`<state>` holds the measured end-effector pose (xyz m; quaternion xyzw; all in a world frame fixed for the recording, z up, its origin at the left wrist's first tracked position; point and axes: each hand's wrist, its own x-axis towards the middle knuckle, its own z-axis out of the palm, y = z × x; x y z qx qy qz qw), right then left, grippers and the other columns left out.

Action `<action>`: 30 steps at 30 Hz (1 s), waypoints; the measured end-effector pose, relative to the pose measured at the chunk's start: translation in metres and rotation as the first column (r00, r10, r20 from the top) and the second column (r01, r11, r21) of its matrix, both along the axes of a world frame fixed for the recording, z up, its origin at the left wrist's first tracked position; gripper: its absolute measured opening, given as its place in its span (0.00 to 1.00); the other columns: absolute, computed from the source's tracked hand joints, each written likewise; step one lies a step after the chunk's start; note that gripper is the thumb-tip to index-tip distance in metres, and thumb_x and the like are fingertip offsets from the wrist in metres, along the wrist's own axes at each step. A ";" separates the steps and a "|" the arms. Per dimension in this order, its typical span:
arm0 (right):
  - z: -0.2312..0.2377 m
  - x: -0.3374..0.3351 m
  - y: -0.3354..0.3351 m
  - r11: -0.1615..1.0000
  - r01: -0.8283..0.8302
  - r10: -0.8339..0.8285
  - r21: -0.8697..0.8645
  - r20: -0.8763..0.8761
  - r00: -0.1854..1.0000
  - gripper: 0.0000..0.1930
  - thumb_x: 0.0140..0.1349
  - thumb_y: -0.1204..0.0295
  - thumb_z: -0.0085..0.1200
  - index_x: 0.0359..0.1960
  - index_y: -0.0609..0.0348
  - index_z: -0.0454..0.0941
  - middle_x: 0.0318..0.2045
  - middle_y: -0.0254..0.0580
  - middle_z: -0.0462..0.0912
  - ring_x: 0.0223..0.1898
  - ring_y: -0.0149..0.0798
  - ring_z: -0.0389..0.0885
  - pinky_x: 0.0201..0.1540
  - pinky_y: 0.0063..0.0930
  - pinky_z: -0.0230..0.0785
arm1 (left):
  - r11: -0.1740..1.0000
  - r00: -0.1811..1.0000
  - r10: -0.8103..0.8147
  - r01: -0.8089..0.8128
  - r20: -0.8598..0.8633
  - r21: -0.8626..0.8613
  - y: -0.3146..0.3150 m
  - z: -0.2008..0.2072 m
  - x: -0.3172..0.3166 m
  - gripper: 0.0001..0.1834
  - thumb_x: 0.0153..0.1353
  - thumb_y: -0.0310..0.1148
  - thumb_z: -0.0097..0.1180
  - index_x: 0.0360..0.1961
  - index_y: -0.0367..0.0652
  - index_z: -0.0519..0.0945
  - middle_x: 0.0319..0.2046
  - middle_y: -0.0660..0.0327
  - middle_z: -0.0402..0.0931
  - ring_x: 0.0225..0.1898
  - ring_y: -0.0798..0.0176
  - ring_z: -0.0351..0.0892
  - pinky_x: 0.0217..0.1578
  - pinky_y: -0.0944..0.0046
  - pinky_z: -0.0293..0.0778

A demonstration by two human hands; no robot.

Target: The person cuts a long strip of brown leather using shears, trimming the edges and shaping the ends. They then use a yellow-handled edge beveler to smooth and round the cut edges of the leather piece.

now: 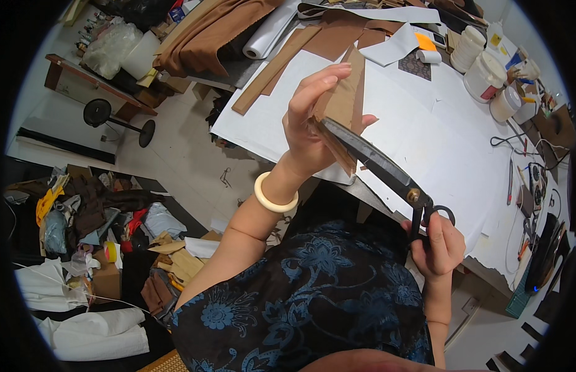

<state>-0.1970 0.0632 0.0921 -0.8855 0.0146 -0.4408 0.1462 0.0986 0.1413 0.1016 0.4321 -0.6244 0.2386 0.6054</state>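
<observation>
My left hand [303, 127], with a cream bangle [260, 191] on its wrist, holds up a folded piece of brown material [345, 93] above the table. I cannot tell whether it is leather or cloth. My right hand [441, 248] has its fingers in the handles of large dark scissors [381, 162]. Their long blades point up and left, look nearly closed, and reach the brown piece's near edge beside my left fingers. Whether the tips touch the material is unclear. A small brown scrap shows just below the piece.
White sheets [424, 118] cover the worktable. Brown strips [275, 68] and a white roll [263, 40] lie at its far left, white tubs [484, 75] at the far right. Cables and tools line the right edge. Heaped scraps [83, 211] and a black fan [97, 112] stand left.
</observation>
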 end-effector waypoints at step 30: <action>0.086 0.099 0.001 0.255 -0.460 0.243 0.850 0.404 0.882 0.22 0.56 0.80 0.70 0.47 0.62 0.69 0.36 0.42 0.85 0.26 0.17 0.75 0.29 0.09 0.67 | 0.994 0.993 -0.078 0.070 0.090 0.089 0.002 0.013 -0.006 0.41 0.51 0.28 0.77 0.64 0.44 0.66 0.59 0.47 0.76 0.63 0.43 0.76 0.59 0.49 0.79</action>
